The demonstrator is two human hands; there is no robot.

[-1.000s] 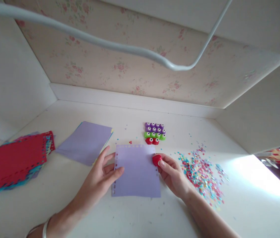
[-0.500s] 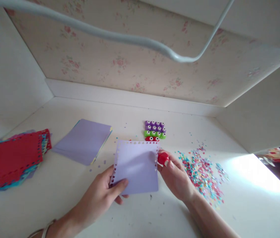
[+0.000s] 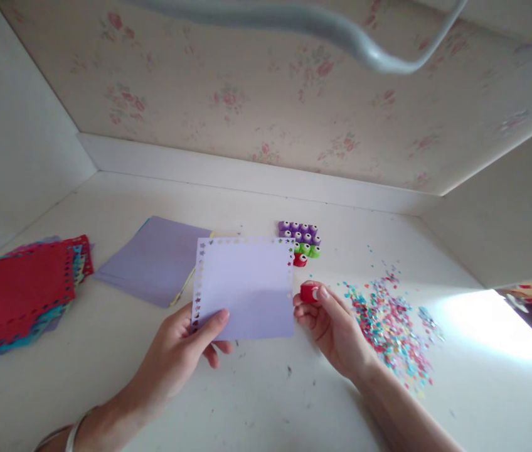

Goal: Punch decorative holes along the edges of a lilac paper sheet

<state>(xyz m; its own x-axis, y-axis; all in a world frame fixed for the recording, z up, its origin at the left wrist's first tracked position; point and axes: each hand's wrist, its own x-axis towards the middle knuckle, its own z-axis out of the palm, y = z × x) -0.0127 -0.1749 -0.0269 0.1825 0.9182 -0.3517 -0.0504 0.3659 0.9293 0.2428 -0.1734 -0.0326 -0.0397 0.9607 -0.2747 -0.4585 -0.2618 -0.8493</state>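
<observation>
My left hand (image 3: 186,351) pinches the lower left corner of a lilac paper sheet (image 3: 247,285) and holds it lifted off the white table (image 3: 256,402). Small shapes are punched along the sheet's left, top and right edges. My right hand (image 3: 332,326) grips a small red paper punch (image 3: 309,292) just right of the sheet, apart from its edge. Behind the sheet stands a cluster of purple, green and red punches (image 3: 301,237), partly hidden by the paper.
A stack of plain lilac sheets (image 3: 153,260) lies left of centre. Punched red and teal sheets (image 3: 16,295) are piled at the far left. Coloured paper confetti (image 3: 388,320) is scattered to the right. Walls close the back and sides; a grey bar (image 3: 341,31) hangs overhead.
The left hand has lifted the lilac sheet from flat on the table and raised it. The right hand has drawn the red punch off the sheet's right edge.
</observation>
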